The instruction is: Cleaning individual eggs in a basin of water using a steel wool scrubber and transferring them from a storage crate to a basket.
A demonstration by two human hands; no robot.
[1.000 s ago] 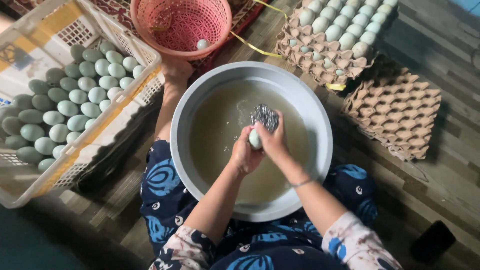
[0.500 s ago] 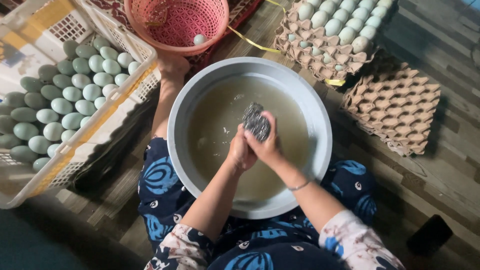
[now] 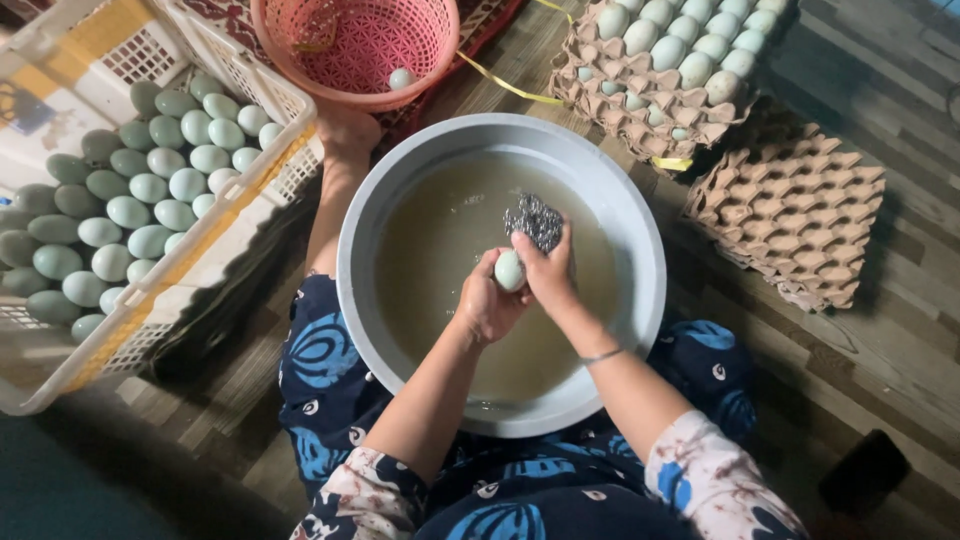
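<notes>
While both forearms reach forward over the grey basin, the left hand sits low above the water with its fingers curled around a pale egg, holding it from the left. Just beside it, the right hand has its fingers closed on a steel scourer, which is pressed against the top of the egg. A thin bracelet circles the right wrist. Murky brownish water fills the basin, which rests between the person's knees on the wooden floor. To the left, a white crate holds many pale green eggs. Beyond the basin, a pink basket contains a single egg. At upper right, a stack of cardboard trays carries more eggs, and beside it another stack of trays sits bare.
</notes>
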